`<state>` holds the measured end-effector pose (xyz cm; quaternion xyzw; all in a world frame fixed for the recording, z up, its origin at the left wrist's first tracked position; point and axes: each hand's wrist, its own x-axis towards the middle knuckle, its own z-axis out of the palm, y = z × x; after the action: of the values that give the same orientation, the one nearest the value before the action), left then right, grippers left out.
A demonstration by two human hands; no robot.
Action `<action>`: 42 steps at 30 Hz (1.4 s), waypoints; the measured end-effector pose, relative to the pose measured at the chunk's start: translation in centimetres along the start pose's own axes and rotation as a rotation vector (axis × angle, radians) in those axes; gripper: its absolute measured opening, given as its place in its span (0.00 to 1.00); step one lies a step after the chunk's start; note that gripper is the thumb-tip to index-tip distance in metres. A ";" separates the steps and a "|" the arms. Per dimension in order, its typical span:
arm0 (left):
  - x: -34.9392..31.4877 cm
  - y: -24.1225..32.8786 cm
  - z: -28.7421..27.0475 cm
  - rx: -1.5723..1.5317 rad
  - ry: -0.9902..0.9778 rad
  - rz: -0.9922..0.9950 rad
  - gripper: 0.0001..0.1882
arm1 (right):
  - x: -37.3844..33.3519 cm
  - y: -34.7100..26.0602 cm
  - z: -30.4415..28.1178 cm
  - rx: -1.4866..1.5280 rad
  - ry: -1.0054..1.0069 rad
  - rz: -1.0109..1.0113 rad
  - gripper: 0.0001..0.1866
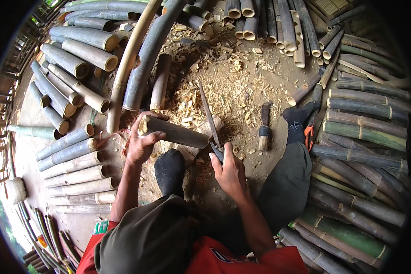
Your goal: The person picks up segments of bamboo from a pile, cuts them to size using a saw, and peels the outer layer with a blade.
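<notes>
My left hand is wrapped round a short dark bamboo tube, its thumb near the pale cut end. The tube lies roughly crosswise, its other end close to my right hand. In that hand is the dark handle of a knife, whose long narrow blade points away from me. The blade passes just beside the tube's right end; whether they touch I cannot tell. Behind the tube sits a pale wooden block, partly hidden by the tube and the blade.
Wood chips litter the ground ahead. A short tool with a wrapped handle lies right of the block. An orange-handled tool rests by my right foot. Bamboo tubes lie left, with stacked bamboo at right.
</notes>
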<state>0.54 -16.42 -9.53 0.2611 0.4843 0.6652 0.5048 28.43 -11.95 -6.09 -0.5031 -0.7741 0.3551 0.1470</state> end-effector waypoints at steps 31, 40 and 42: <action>1.4 -1.4 -0.7 0.038 0.071 -0.111 0.23 | 0.1 6.7 4.2 -0.263 -0.104 0.123 0.18; 1.9 -4.1 -0.2 -0.131 0.280 0.015 0.22 | -0.2 2.7 2.6 0.022 0.083 -0.073 0.18; 2.1 -3.5 1.0 -0.135 0.207 0.024 0.22 | 0.4 5.6 3.7 -0.263 -0.099 0.097 0.22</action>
<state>2.05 -14.05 -12.61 0.1622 0.4847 0.7256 0.4608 29.82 -11.70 -12.64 -0.5368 -0.7949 0.2818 0.0242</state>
